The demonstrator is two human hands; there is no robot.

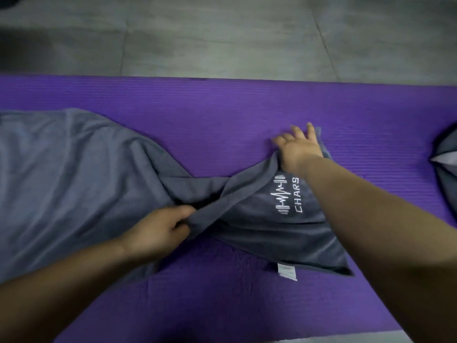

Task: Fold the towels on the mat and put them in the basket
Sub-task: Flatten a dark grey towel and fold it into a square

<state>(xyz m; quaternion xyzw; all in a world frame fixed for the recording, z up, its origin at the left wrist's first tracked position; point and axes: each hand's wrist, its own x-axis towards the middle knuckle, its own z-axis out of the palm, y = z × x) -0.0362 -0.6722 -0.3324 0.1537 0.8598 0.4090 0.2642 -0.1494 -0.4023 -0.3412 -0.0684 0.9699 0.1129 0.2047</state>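
Now my left hand point(160, 227) pinches a fold of the grey towel point(74, 184) lying twisted on the purple mat point(222, 107); my right hand point(300, 148) presses its far corner, fingers spread.

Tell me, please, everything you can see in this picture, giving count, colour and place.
towel: one, grey with white logo, spread across the mat, twisted in the middle
label: one, white, on the towel's near edge
second cloth: one, dark grey with a pale patch, at the right edge, cut off
mat: one, purple, on the floor
floor: grey tiles, beyond the mat
left hand: one, grips a fold at the towel's middle
right hand: one, fingers spread on the towel's far corner, thumb hidden
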